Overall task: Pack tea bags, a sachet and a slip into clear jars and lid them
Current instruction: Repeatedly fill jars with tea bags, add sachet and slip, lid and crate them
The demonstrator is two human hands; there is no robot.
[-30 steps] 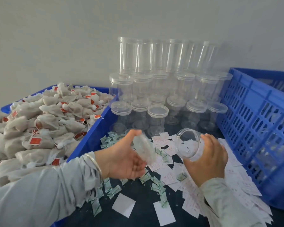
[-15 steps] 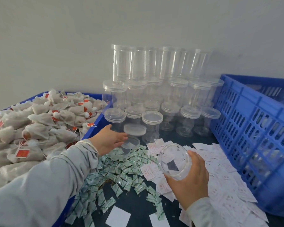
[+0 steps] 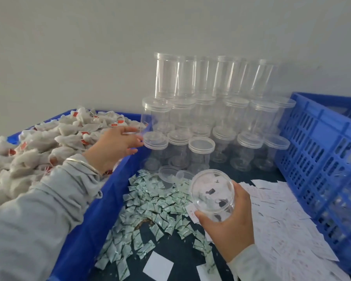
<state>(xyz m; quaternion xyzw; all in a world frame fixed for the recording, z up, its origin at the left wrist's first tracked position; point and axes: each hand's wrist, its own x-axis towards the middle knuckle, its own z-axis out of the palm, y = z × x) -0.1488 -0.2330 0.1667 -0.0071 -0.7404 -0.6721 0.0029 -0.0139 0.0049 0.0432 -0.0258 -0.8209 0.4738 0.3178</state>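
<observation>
The right hand (image 3: 229,224) grips an open clear plastic jar (image 3: 212,194), tilted mouth toward the camera above the heap of green-and-white sachets (image 3: 156,201) and white paper slips (image 3: 272,205). The left hand (image 3: 115,147) reaches, fingers extended, touching the lid of a front-row lidded clear jar (image 3: 155,148) in the three-tier jar stack (image 3: 211,110). Risk: a sideways nudge could topple the loosely stacked, light jars; the tilted jar could spill anything loaded.

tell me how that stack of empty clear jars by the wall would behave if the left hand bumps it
The stacked jars look thin-walled and empty, so probably very light and easily shoved. Three tiers, each resting on lids, suggest the top row could tip or tumble. The left hand is right at the front corner jar, so care seems wise.
</observation>
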